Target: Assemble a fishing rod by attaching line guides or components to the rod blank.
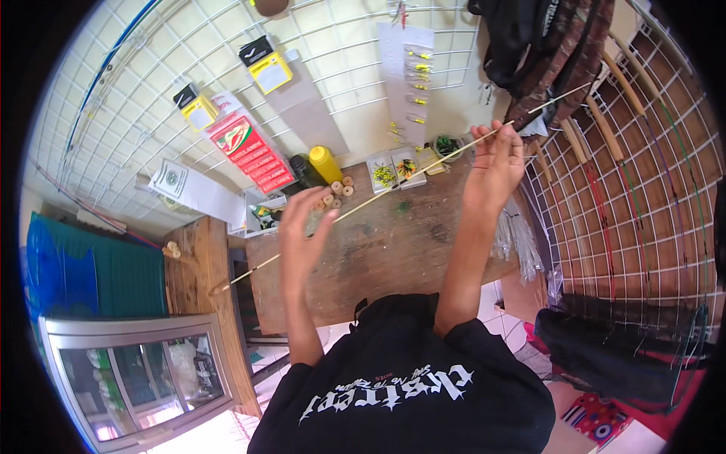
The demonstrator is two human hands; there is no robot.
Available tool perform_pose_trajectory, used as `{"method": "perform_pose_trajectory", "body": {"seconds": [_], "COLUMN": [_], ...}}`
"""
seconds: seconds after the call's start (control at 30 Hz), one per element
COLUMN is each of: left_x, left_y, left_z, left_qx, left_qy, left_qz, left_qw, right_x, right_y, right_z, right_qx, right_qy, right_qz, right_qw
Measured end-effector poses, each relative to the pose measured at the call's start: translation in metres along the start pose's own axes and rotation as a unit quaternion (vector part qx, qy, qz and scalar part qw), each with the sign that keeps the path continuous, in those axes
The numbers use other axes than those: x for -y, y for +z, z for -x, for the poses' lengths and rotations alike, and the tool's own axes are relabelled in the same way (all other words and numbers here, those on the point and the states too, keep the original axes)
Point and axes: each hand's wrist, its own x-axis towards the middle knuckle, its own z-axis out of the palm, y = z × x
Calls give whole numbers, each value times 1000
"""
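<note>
A long, thin, pale yellow rod [370, 200] slants across the view, from low on the left to high on the right. It has dark marks along its length. My right hand [497, 163] is raised at the right and closed on the rod, pinching it between the fingertips. My left hand [301, 227] overlaps the rod's left part, its thumb and fingers apart. Whether the palm touches the rod is hidden. Below the rod lies a wooden worktop [363, 253].
At the worktop's back stand a yellow bottle [325, 164], a black bottle [305, 172], cork rings [336, 191] and a white tray [372, 163] of small coloured pieces. Wire grids [340, 45] line the walls. Rods with cork handles [605, 127] hang right. A glass-fronted cabinet [144, 327] stands left.
</note>
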Motion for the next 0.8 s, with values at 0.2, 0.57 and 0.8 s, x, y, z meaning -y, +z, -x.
{"method": "perform_pose_trajectory", "body": {"seconds": [0.2, 0.57, 0.8], "left_x": [-33, -25, -21], "left_y": [62, 77, 76], "left_z": [-21, -13, -11], "left_qx": [33, 41, 43], "left_qy": [60, 20, 0], "left_qz": [83, 162, 171], "left_qw": [994, 986, 984], "right_x": [15, 28, 33], "right_y": [3, -4, -9], "right_z": [6, 4, 0], "right_qx": [-5, -6, 2], "right_qy": [1, 35, 57], "right_qz": [-15, -66, -105], "right_qw": [1000, 997, 993]}}
